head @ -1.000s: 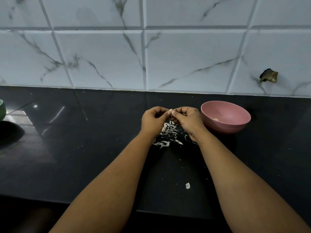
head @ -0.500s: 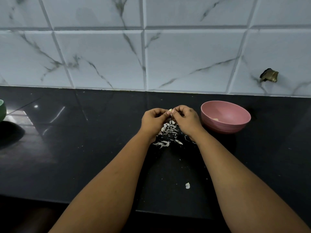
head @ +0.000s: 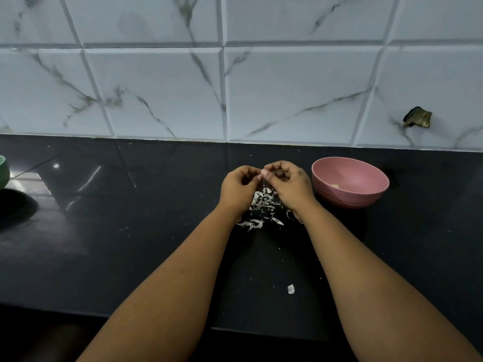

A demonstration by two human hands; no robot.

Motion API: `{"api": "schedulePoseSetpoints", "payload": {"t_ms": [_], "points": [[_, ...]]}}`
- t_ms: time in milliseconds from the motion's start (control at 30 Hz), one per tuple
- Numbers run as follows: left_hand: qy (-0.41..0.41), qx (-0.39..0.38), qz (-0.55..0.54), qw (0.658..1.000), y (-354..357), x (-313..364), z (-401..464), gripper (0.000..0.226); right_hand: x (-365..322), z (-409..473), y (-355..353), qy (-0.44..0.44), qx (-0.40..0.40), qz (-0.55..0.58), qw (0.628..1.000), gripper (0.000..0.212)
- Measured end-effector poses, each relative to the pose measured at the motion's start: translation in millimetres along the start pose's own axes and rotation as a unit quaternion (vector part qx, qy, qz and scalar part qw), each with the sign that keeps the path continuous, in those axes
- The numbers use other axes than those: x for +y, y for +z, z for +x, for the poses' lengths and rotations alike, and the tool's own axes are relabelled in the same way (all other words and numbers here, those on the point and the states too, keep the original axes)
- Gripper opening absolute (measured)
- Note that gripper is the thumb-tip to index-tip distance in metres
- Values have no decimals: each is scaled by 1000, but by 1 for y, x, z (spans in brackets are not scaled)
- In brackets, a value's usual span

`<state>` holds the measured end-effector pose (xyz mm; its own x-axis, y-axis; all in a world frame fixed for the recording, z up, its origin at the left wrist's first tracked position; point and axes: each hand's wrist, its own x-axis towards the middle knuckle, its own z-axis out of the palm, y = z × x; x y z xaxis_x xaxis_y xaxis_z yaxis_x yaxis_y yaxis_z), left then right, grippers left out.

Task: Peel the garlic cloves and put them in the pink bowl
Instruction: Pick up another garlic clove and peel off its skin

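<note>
My left hand [head: 239,188] and my right hand [head: 288,185] meet fingertip to fingertip over the black counter, both with curled fingers pinching a small garlic clove [head: 261,175] that is almost wholly hidden between them. Under the hands lies a heap of white garlic skins [head: 264,207]. The pink bowl [head: 350,182] stands just right of my right hand, with a pale peeled piece [head: 335,186] at its bottom.
A white scrap [head: 291,288] lies on the counter between my forearms. A green bowl [head: 4,171] shows at the far left edge. The marble-tiled wall [head: 235,87] rises behind the counter, with a small brass fitting [head: 417,117] at the right.
The hands stay together at the same spot; my right hand's fingers have shifted slightly up and over the clove. The bowl has not moved.
</note>
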<state>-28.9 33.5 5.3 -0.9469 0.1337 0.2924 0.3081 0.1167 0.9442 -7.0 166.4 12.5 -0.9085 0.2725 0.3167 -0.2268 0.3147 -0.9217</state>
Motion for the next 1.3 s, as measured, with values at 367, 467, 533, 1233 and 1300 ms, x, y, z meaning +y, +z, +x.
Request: {"api": "schedulePoseSetpoints", "payload": {"t_ms": [367,467,533,1233,1300], "points": [[13,33,12,999,1,3,0,13,-1,-2,-3,76,-29,216,973,8],[-16,42,-27,999,2,3,-1,7,-3,-1,-1,99,-20,250,963,6],[-20,33,-29,999,3,2,-1,9,-4,-2,-2,108,-9,258,960,7],[-63,30,-92,993,5,3,0,10,-7,-8,3,22,-42,91,995,11],[-64,34,-98,993,5,3,1,11,-6,-8,3,13,-43,86,995,10]]}}
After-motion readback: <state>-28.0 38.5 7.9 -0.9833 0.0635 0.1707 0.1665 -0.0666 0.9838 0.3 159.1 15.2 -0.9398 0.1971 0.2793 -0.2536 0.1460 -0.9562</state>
